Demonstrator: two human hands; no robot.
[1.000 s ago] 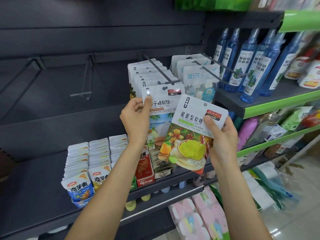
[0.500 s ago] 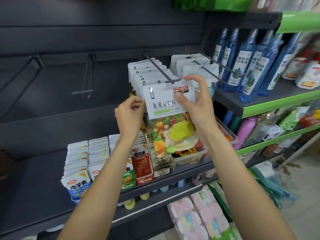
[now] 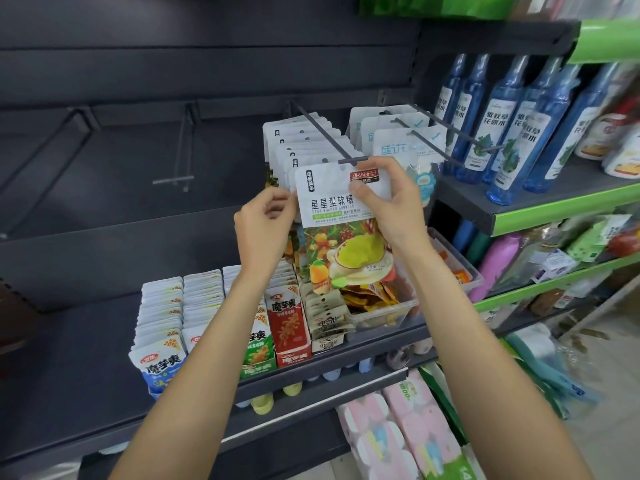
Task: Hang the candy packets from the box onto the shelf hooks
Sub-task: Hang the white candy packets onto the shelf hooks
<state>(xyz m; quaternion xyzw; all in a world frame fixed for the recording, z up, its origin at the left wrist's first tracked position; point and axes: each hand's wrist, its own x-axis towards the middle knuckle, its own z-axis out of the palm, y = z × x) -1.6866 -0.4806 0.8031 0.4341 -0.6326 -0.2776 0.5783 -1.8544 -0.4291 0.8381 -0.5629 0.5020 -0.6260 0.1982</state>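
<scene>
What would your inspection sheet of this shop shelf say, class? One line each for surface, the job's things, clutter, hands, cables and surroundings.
Surface: dark shelf with a slatted back panel.
Job's things: star gummy packet held up at the tip of the hook, in front of a full row of hung packets; whether it is threaded on, cannot tell.
Clutter: rows of snack pouches; clear tub of wrapped snacks.
Hands: left hand pinches the packet's left edge; right hand grips its top right.
Cables: nothing seen.
Surroundings: empty hook to the left; blue bottles on the green-edged shelf to the right.
</scene>
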